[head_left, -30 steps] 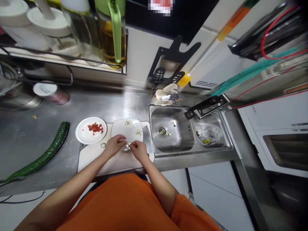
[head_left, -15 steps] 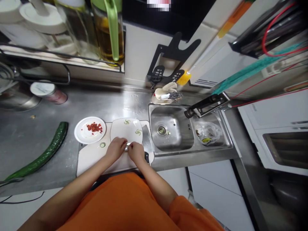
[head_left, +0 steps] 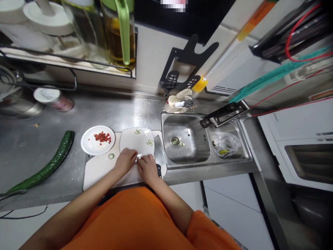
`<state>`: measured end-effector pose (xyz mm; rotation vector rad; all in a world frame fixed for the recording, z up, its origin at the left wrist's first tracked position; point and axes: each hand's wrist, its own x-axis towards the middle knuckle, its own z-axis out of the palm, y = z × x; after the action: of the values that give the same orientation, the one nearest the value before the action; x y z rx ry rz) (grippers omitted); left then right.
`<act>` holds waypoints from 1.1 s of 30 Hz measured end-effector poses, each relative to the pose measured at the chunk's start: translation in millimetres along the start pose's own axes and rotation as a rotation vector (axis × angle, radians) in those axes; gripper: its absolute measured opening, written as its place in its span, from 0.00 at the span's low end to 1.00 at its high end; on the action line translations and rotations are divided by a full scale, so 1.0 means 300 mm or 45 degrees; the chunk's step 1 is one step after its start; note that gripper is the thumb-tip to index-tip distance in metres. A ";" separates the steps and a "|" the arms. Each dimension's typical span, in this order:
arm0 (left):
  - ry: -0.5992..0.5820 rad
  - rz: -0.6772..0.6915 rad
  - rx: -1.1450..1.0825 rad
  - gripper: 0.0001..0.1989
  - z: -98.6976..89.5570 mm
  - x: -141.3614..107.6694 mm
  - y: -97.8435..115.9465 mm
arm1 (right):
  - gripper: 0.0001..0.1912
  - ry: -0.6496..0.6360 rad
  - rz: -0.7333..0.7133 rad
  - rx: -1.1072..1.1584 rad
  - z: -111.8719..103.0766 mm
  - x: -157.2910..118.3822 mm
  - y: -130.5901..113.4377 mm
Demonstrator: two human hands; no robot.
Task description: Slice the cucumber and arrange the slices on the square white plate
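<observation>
Both of my hands meet at the near edge of a square white plate [head_left: 136, 138] with green swirl marks. My left hand [head_left: 126, 161] is closed in a pinch over the plate's near edge. My right hand [head_left: 147, 169] faces it with bent fingers, its fingertips almost touching the left ones. Something small and pale shows between the fingertips, too small to name. Under the plate lies a white cutting board [head_left: 97, 173] with a round cucumber slice [head_left: 111, 156] on it. A knife's black handle [head_left: 159, 170] sticks out beside my right hand.
A white plate [head_left: 85, 144] of chopped red pieces [head_left: 102, 138] stands left of the board. Farther left lies a long cucumber [head_left: 52, 166]. To the right is a steel sink [head_left: 182, 158] with a faucet [head_left: 221, 113] and a plastic bag [head_left: 226, 142]. A bottle rack [head_left: 91, 67] hangs above.
My right hand has turned slightly and its fingers have uncurled a little toward the left fingertips. My left hand stays nearly in place. The plate and board have not moved.
</observation>
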<state>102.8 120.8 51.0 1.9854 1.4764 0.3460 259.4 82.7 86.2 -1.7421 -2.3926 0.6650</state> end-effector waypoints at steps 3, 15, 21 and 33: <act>0.006 -0.007 -0.007 0.10 0.001 0.001 0.000 | 0.13 -0.006 -0.092 -0.017 0.000 -0.024 0.010; 0.098 -0.161 0.191 0.10 -0.006 -0.023 0.036 | 0.12 0.015 -0.170 -0.057 0.012 -0.032 0.020; 0.082 -0.155 0.217 0.10 -0.004 -0.024 0.036 | 0.14 0.033 -0.191 -0.110 0.022 -0.038 0.013; 0.164 -0.017 0.148 0.12 0.003 -0.032 0.011 | 0.17 0.027 -0.161 -0.037 0.011 -0.040 0.009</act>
<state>102.5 111.2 53.8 2.0768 1.6225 0.3970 264.7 71.5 84.3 -1.5831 -2.4851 0.5945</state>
